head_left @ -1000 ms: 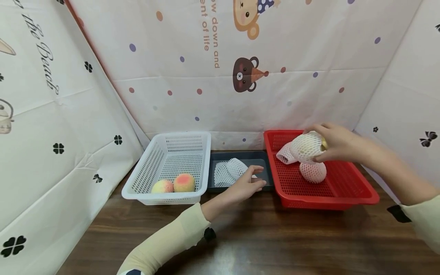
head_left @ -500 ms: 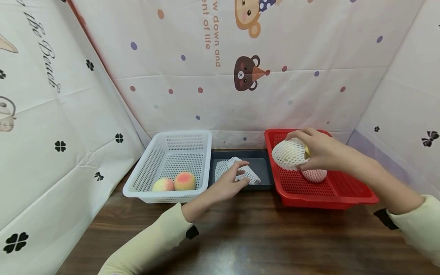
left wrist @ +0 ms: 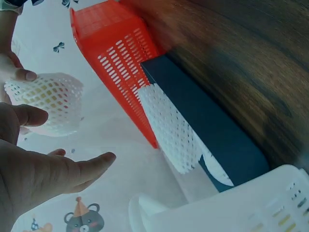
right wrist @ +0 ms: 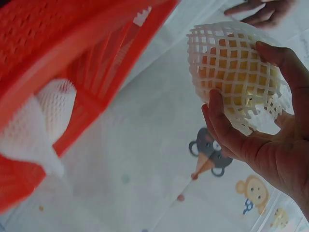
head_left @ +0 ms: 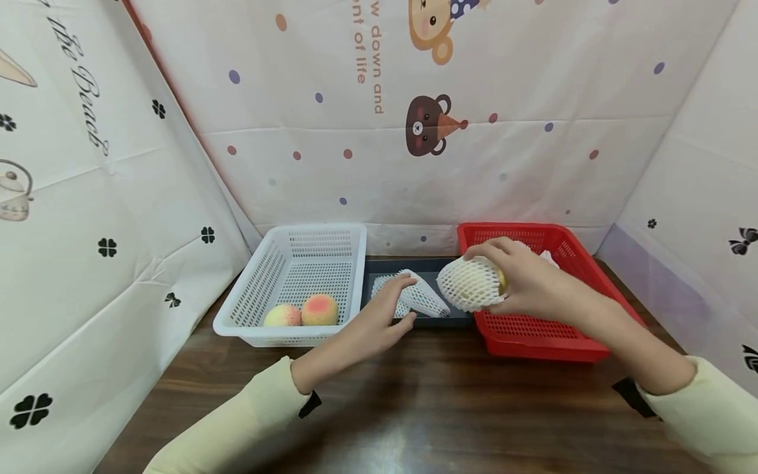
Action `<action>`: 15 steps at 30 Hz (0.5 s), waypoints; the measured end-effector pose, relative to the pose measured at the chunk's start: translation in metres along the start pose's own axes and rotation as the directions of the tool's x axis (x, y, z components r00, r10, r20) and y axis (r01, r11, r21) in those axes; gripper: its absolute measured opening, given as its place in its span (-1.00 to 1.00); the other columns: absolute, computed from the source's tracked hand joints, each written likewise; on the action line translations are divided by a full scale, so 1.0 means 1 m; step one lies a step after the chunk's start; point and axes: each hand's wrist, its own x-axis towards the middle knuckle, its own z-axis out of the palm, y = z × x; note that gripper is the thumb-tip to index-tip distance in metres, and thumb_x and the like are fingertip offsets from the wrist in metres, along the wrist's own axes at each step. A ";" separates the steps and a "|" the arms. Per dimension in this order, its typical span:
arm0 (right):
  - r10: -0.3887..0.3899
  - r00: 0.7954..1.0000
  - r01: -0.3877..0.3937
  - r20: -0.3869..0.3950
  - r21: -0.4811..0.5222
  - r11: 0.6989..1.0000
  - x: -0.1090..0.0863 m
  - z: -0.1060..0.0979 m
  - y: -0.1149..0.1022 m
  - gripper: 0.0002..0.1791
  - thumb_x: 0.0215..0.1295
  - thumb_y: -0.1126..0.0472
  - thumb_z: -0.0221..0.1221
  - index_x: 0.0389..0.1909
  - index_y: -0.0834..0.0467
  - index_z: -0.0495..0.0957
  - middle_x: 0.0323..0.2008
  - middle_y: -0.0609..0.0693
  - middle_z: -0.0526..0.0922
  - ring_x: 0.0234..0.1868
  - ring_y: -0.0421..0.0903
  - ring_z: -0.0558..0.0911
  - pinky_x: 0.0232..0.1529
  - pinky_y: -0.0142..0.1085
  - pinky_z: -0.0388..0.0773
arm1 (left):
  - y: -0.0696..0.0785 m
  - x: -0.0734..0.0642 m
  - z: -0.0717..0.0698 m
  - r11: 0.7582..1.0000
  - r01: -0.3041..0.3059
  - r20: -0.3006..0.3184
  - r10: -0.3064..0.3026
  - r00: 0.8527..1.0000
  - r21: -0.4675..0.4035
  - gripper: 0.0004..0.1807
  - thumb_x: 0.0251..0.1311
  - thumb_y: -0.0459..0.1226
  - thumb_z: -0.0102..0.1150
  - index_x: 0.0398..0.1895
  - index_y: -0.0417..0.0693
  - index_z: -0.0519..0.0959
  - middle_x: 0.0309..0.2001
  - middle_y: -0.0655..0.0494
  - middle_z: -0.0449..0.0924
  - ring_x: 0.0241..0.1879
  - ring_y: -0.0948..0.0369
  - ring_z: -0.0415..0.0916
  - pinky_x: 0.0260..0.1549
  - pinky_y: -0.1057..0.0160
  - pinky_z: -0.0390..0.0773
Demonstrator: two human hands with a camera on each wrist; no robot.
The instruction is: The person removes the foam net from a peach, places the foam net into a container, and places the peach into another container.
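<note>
My right hand (head_left: pixel 533 280) grips a yellow fruit in a white foam net (head_left: pixel 470 284), held above the gap between the dark tray (head_left: pixel 437 266) and the red basket (head_left: pixel 545 347). In the right wrist view, thumb and fingers wrap the net (right wrist: pixel 234 67), and yellow shows through its mesh. My left hand (head_left: pixel 367 329) hovers with parted fingers over the tray's left side, holding nothing. Under it lie emptied-looking white foam nets (head_left: pixel 423 296), partly hidden by the fingers. The left wrist view shows one foam net (left wrist: pixel 169 128) leaning over the tray's edge.
A white basket (head_left: pixel 237 322) on the left holds two yellow-pink peaches (head_left: pixel 320 309). Inside the red basket are more netted things (right wrist: pixel 57 108), mostly hidden by the right arm in the head view. Printed cloth (head_left: pixel 284 178) walls the back and sides.
My right hand has carried the netted fruit leftward out of the red basket toward the tray. The left hand has drawn back left and toward me, uncovering more of the foam nets.
</note>
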 end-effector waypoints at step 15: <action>-0.196 0.980 0.197 -0.027 0.058 0.979 0.004 0.056 -0.020 -0.06 -0.27 0.21 0.66 0.26 -0.02 0.44 0.19 0.07 0.48 0.13 0.05 0.53 -0.03 -0.04 0.71 | -0.002 -0.009 -0.006 0.996 -0.024 -0.021 0.026 0.999 0.086 -0.38 0.44 -0.25 0.13 0.49 -0.20 0.21 0.55 -0.10 0.09 0.54 0.02 0.05 0.46 -0.05 0.21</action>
